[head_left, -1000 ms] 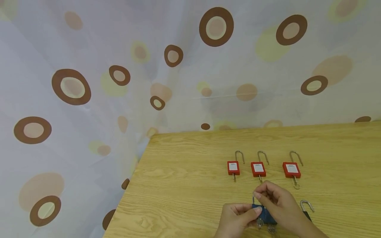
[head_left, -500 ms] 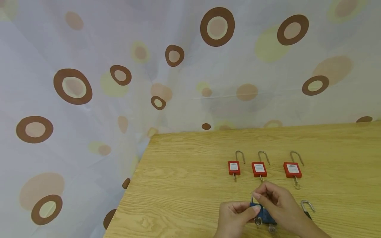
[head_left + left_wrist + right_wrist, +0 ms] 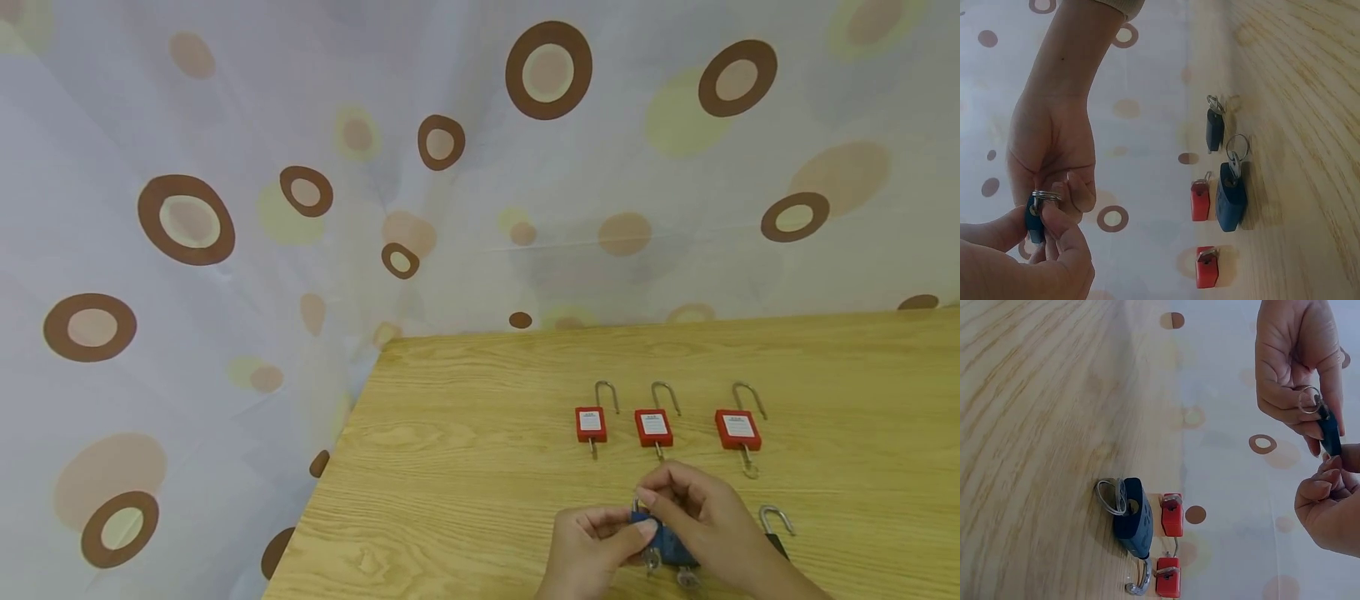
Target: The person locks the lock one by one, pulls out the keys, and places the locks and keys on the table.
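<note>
My left hand (image 3: 592,546) pinches a small blue padlock (image 3: 641,523) by its body between thumb and fingers. From the padlock's lower end hang a key and ring (image 3: 651,560). The fingertips of my right hand (image 3: 708,529) pinch the metal shackle at the top, of which only a short stretch shows. In the left wrist view the held padlock (image 3: 1034,220) is off the table, keyhole end towards the camera. A second blue padlock (image 3: 677,550) lies on the table, partly hidden behind my right hand; a key ring (image 3: 1237,147) hangs from it.
Three red padlocks (image 3: 654,427) with raised shackles and keys stand in a row farther back on the wooden table (image 3: 450,433). A black padlock (image 3: 777,546) lies right of my right hand, half hidden by the forearm. A spotted curtain (image 3: 480,192) borders the table.
The held padlock has shifted slightly left and up. Less of its shackle shows above the body, and the right fingertips are closer to the body. Both hands keep their hold.
</note>
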